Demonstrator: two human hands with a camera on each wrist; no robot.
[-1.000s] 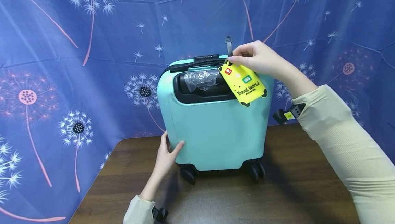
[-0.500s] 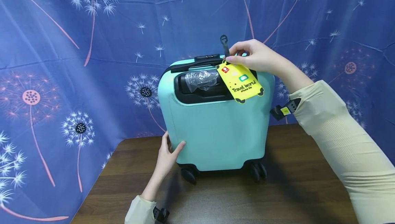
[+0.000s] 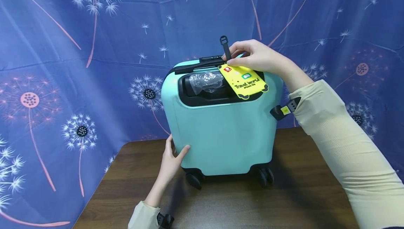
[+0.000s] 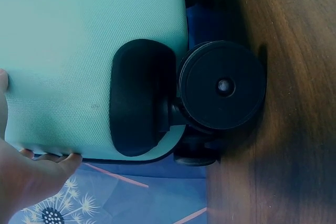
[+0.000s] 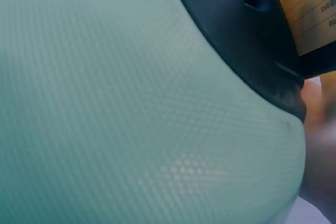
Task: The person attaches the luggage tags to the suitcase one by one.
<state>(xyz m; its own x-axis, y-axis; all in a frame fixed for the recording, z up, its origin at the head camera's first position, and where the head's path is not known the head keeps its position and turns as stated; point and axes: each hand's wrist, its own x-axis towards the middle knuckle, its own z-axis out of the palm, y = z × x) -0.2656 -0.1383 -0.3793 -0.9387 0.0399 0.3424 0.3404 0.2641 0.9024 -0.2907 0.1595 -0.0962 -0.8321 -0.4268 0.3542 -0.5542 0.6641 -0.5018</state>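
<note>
A mint-green suitcase [image 3: 225,134] stands upright on its black wheels. My right hand [image 3: 255,55] pinches the black strap [image 3: 225,47] of a yellow luggage tag [image 3: 244,81] at the suitcase's top edge; the buckle end points up, and the tag hangs over the dark handle recess. In the right wrist view the tag's back [image 5: 310,14] shows beside the black recess trim. My left hand [image 3: 169,162] grips the suitcase's lower left side, thumb on the front face. The left wrist view shows that hand [image 4: 37,179] at the edge near a black wheel [image 4: 223,85].
Under the suitcase is a brown wooden table [image 3: 126,187]. A blue cloth [image 3: 104,81] with dandelion prints hangs close behind it. Clear plastic wrap [image 3: 206,81] covers the handle in the recess, and a black top handle [image 3: 192,68] runs along the upper edge.
My right hand has moved left along the suitcase's top with the strap and tag, and the strap's upper end leans further left. My left hand keeps its grip.
</note>
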